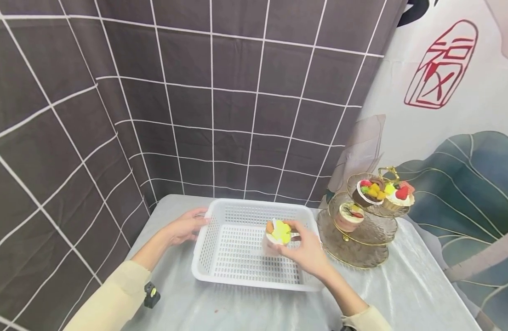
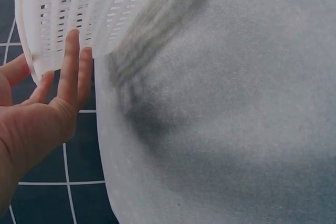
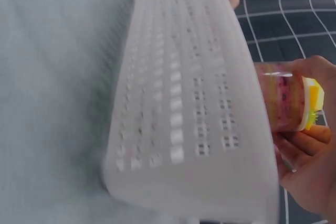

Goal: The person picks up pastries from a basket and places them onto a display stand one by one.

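- The right hand (image 1: 305, 253) is gripping a dessert cup (image 1: 276, 236) with fingers and thumb curled round its sides, holding it over the right half of the white perforated basket (image 1: 220, 276); whether the cup's base is touching the basket floor cannot be told.
- In the right wrist view the dessert cup (image 3: 289, 103) is showing pink and purple layers in a clear wall with a yellow topping, just beside the basket's wall (image 3: 189, 119), with the right hand (image 3: 307, 171) wrapping it from below.
- The left hand (image 1: 186, 226) is resting against the basket's far left corner, fingers straight and lying together, pinching nothing.
- The left wrist view is showing those fingertips (image 2: 73, 51) lying against the outside of the basket (image 2: 79, 3), the palm opened flat.
- The basket is sitting on a table covered in a pale, shiny cloth (image 1: 402, 285).
- A tiered glass stand (image 1: 361, 234) is standing just right of the basket, carrying three more dessert cups (image 1: 384, 192) topped with fruit.
- A dark grid-patterned backdrop (image 1: 196, 92) is hanging behind the table.
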Demonstrator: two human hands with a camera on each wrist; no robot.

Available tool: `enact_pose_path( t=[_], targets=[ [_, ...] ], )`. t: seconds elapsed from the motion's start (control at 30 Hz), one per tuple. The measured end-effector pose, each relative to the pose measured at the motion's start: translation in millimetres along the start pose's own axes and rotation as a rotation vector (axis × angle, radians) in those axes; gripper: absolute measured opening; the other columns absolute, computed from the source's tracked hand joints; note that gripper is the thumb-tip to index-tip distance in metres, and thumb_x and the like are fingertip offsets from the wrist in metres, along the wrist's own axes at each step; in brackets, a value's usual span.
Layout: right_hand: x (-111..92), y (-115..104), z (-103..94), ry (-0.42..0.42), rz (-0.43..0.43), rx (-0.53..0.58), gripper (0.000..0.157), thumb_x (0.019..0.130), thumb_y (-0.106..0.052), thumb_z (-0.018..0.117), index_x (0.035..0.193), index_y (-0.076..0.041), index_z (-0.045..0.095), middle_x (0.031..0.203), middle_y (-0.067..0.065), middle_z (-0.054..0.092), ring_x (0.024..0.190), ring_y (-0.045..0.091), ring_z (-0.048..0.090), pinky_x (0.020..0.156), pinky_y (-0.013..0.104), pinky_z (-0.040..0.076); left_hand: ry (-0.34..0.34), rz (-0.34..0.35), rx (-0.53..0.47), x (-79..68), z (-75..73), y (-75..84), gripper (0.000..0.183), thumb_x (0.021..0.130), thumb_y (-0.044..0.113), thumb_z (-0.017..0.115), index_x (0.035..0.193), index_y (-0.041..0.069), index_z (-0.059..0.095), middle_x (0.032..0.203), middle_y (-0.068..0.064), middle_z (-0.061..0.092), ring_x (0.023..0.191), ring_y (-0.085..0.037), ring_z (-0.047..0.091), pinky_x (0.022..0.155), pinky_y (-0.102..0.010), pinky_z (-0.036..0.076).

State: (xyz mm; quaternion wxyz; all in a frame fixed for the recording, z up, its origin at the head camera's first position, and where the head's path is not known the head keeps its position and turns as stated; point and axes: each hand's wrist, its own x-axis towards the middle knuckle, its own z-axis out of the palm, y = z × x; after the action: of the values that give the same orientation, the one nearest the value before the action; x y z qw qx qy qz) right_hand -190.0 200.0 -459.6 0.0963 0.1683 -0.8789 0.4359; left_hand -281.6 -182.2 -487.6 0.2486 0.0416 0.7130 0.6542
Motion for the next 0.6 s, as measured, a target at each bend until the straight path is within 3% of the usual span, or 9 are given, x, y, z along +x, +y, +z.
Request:
enact_pose_path(
  t=[0.1,0.33,0.6],
  targets=[
    [-3.8,2.7,-16.0,0.045,-0.019,-0.029,0.063,0.080,-0.022,0.092,0.136,-0.009,0.066,0.121,0.003,0.074,0.111,0.021,0.069,0.088,0.043,0.063,0.004,-0.003,0.004,-0.4,-0.5,-1.4,0.064,0.111,0.018,0.055,0.164,0.000,0.025,0.152,-0.030,0.049,0.137,-0.046,0.055,0.104,-0.062,0.055],
    [-7.4,6.1,-44.9,0.087,-0.050,-0.057,0.064,0.079,-0.013,0.094,0.135,-0.007,0.064,0.121,0.008,0.074,0.107,0.024,0.070,0.088,0.050,0.064,0.009,-0.009,0.001,-3.1,-0.9,0.7,0.061,0.111,0.018,0.053,0.164,0.002,0.027,0.147,-0.028,0.057,0.135,-0.044,0.058,0.103,-0.061,0.056],
    [-16.2,14.4,-72.4,0.168,-0.054,-0.140,0.064,0.079,-0.013,0.095,0.135,-0.005,0.065,0.117,0.009,0.075,0.101,0.019,0.071,0.085,0.033,0.064,0.015,-0.010,0.003,-3.1,-1.1,0.1,0.062,0.111,0.019,0.054,0.164,0.002,0.026,0.148,-0.027,0.057,0.136,-0.044,0.057,0.102,-0.059,0.057]
  ],
)
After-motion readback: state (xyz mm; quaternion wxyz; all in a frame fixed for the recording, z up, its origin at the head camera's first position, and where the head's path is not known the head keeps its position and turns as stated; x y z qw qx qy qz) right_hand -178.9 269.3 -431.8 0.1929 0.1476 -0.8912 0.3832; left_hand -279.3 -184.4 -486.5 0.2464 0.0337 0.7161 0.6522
